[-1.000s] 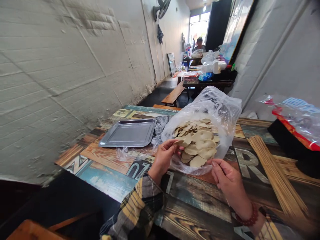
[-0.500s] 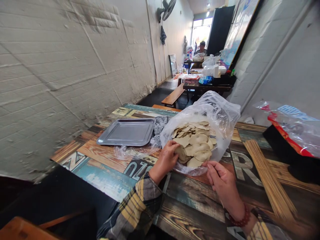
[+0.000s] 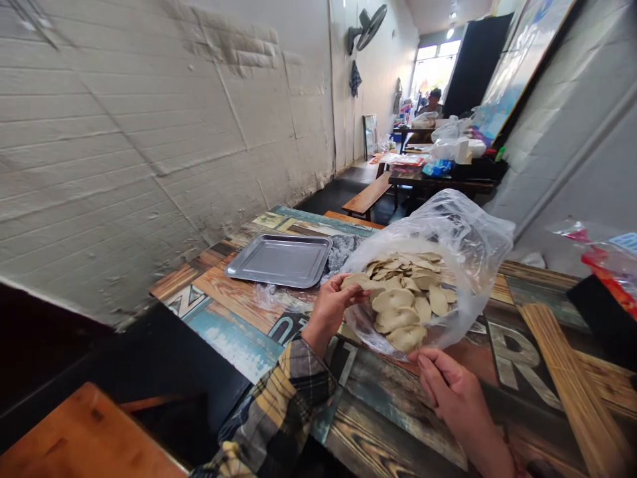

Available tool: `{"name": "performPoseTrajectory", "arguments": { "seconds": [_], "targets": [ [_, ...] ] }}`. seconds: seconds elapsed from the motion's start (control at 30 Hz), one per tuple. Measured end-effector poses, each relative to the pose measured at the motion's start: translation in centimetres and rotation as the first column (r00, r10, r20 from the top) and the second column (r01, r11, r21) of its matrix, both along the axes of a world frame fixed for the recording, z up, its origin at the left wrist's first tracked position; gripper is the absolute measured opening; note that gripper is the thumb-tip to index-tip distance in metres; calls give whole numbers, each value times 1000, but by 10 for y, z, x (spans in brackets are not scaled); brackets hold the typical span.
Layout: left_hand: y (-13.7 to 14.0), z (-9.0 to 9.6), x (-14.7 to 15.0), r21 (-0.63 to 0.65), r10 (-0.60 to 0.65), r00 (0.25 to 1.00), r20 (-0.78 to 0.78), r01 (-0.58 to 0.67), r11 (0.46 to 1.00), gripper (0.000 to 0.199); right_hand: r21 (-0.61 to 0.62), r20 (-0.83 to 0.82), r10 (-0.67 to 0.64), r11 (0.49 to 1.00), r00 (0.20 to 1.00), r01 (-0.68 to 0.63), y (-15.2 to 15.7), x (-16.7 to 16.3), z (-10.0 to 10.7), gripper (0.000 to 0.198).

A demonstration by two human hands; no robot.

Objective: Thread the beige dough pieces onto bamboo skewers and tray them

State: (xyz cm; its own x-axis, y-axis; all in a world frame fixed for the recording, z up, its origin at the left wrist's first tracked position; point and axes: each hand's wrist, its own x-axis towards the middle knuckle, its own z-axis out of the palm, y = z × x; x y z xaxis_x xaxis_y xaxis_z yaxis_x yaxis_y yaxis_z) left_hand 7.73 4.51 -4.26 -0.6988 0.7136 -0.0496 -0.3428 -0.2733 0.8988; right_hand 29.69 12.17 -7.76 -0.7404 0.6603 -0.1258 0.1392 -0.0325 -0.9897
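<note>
A clear plastic bag lies with its mouth toward me on the wood-patterned table. Inside it is a pile of thin, flat, beige oval slices, some overlapping. At the bag's left rim, my left hand is closed on one beige slice between thumb and fingers. My right hand is at the front edge of the bag, thumb and forefinger pinched together. Whatever that pinch holds is too small to make out.
Left of the bag sits a shallow metal tray, with crumpled clear plastic beside it. A bundle of thin wooden sticks lies at right, near a black box with red packaging. Farther back are a bench, cluttered tables and a person.
My left hand has lifted a slice from the pile toward the bag's left rim. My right hand stays pinched by the front edge. The whole view has shifted, so things appear farther right.
</note>
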Motion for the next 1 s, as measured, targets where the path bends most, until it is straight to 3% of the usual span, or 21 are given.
{"name": "performPoseTrajectory", "arguments": {
  "seconds": [0.2, 1.0],
  "targets": [
    [0, -1, 1, 85, -47, 991, 123, 37, 996, 33, 67, 36, 111, 991, 993, -113, -2, 0, -13, 34],
    [1, 1, 4, 108, -64, 991, 117, 51, 993, 31, 96, 147, 171, 978, 974, -186, 3, 3, -23, 40]
  ]
}}
